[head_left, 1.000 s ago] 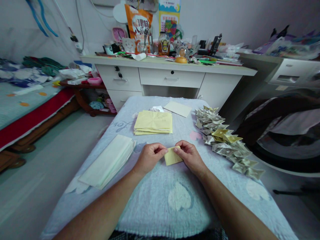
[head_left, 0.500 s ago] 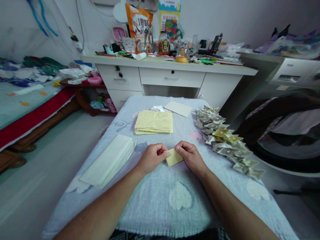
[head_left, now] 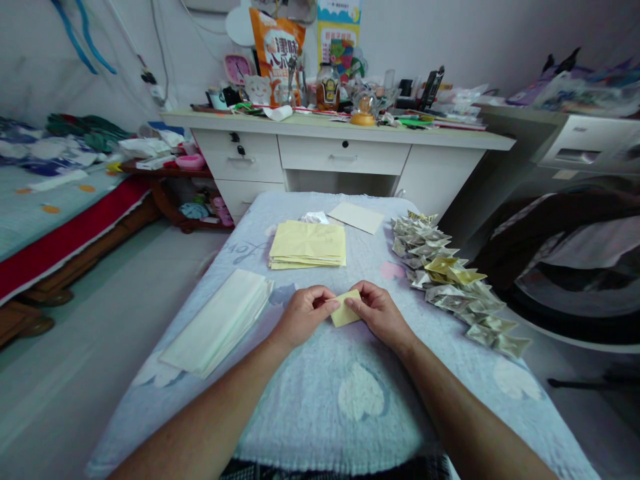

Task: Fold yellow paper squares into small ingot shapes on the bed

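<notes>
A small folded piece of yellow paper point(head_left: 345, 313) is held between my two hands above the cloth-covered table. My left hand point(head_left: 309, 315) pinches its left edge between thumb and fingers. On the other side, my right hand point(head_left: 377, 309) grips the paper, its thumb lying across the front face. Just beyond them lies a stack of yellow paper sheets point(head_left: 307, 243). Left of my left hand rests a pile of long pale paper strips point(head_left: 220, 323). Rows of folded paper pieces point(head_left: 450, 283), mostly greyish with a few golden ones, stand to the right.
The table wears a light blue patterned cloth point(head_left: 300, 420). At its far end lie a pale card point(head_left: 356, 218) and a crumpled white tissue point(head_left: 315, 217). Behind stands a cluttered white desk point(head_left: 345, 157). A washing machine point(head_left: 575, 267) is at right, a bed point(head_left: 65, 220) at left.
The folded yellow paper has tilted and shifted slightly up, and my right thumb has moved left across its face. My left hand stays nearly in place.
</notes>
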Demonstrator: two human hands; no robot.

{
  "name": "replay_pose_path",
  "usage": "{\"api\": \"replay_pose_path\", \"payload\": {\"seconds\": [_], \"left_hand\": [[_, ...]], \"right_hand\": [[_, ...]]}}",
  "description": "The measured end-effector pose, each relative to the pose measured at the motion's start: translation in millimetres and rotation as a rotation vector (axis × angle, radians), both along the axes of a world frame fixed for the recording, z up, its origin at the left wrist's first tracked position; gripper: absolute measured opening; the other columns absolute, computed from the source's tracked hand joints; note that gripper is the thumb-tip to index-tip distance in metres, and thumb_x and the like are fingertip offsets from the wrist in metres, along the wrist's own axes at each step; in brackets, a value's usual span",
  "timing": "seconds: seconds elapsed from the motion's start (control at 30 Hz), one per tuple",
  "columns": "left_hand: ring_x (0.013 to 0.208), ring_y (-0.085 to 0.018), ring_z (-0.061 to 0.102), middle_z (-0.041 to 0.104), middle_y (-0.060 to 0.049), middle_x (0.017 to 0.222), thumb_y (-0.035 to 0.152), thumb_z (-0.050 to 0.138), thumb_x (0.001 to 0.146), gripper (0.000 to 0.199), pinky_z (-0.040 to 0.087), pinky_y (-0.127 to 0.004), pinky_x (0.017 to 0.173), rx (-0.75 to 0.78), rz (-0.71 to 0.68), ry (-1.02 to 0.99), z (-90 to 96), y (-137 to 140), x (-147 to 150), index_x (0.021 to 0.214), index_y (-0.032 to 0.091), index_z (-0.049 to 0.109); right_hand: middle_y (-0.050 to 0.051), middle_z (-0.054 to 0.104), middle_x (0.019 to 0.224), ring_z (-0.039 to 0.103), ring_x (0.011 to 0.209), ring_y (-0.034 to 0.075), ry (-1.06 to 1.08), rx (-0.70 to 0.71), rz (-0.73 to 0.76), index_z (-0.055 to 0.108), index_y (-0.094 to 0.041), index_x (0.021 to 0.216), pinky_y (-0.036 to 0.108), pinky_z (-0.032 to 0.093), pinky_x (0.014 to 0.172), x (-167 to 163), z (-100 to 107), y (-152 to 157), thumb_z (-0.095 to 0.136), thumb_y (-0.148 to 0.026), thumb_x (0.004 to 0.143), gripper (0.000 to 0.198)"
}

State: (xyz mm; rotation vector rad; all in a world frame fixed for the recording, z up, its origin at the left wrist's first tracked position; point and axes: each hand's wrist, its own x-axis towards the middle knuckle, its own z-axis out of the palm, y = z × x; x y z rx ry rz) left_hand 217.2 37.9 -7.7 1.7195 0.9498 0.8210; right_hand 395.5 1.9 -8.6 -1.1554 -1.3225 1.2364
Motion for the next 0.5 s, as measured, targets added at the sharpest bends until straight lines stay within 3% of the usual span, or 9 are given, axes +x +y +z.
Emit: {"api": "replay_pose_path", "payload": {"seconds": [0.1, 0.2, 0.33, 0.5], "left_hand": [[0.055, -0.009, 0.042, 0.052, 0.004, 0.061, 0.027, 0.062, 0.077, 0.015, 0.032, -0.020, 0.052, 0.030, 0.022, 0.026, -0.6, -0.6, 0.4, 0.087, 0.016, 0.066], [0.057, -0.009, 0.046, 0.057, 0.003, 0.066, 0.022, 0.060, 0.078, 0.010, 0.034, -0.020, 0.054, 0.101, 0.016, 0.053, 0.7, -2.9, 1.3, 0.082, 0.016, 0.067], [0.072, -0.012, 0.058, 0.064, 0.000, 0.077, 0.017, 0.057, 0.080, 0.006, 0.044, -0.022, 0.069, 0.157, -0.001, -0.043, 0.7, -4.8, 2.8, 0.077, 0.016, 0.063], [0.088, -0.014, 0.062, 0.065, -0.002, 0.091, 0.010, 0.056, 0.078, 0.007, 0.045, -0.026, 0.084, 0.189, 0.003, -0.130, -6.6, -0.1, 5.2, 0.078, 0.017, 0.058]], "right_hand": [[-0.003, 0.050, 0.065, 0.044, 0.060, 0.011, -0.062, 0.066, 0.014, 0.054, -0.019, 0.076, 0.023, 0.034, 0.056, -1.0, 1.0, -0.8, 0.064, -0.039, 0.078, 0.023], [-0.001, 0.050, 0.071, 0.046, 0.068, 0.013, -0.222, 0.240, -0.008, 0.055, -0.019, 0.075, 0.025, 0.036, 0.064, -1.0, 3.8, -2.9, 0.061, -0.027, 0.080, 0.011], [0.000, 0.053, 0.082, 0.050, 0.082, 0.016, -0.375, 0.393, -0.020, 0.056, -0.021, 0.081, 0.028, 0.037, 0.075, -0.3, 4.9, -4.5, 0.060, -0.014, 0.076, 0.009], [0.002, 0.055, 0.084, 0.048, 0.086, 0.019, -0.559, 0.450, -0.112, 0.057, -0.021, 0.082, 0.030, 0.035, 0.076, 2.4, -0.1, -4.9, 0.066, -0.013, 0.073, 0.015]]}}
